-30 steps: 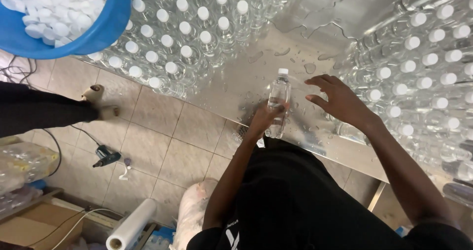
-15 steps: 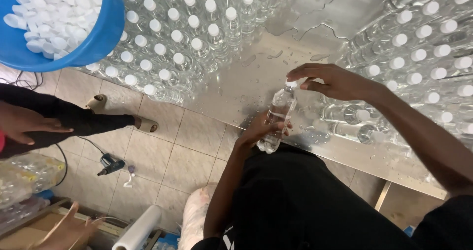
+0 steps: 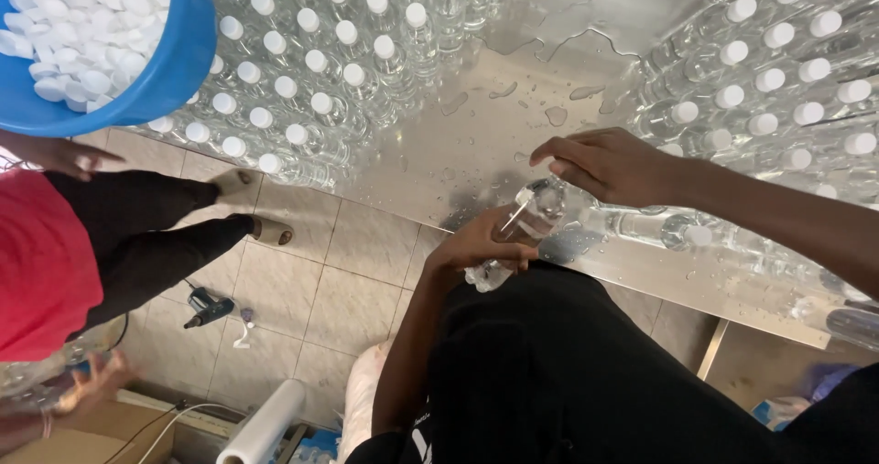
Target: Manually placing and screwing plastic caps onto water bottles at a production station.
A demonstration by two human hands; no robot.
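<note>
My left hand [image 3: 481, 244] grips a clear plastic water bottle [image 3: 522, 231] around its body, tilted over the front edge of a wet steel table [image 3: 476, 144]. My right hand [image 3: 609, 164] sits over the bottle's top, fingers curled around the neck where the cap goes. Whether it pinches a cap is hidden. Rows of capped clear bottles [image 3: 320, 61] stand packed on the table's left. More capped bottles [image 3: 778, 70] crowd the right side.
A blue tub [image 3: 174, 70] full of white caps sits at the upper left. A person in a red top and black trousers [image 3: 137, 244] walks on the tiled floor to my left. A roll of plastic film [image 3: 265, 423] and a small tool [image 3: 209, 307] lie below.
My right hand moved onto the bottle's top and my left hand tilted the bottle toward me. The person on the left stepped closer.
</note>
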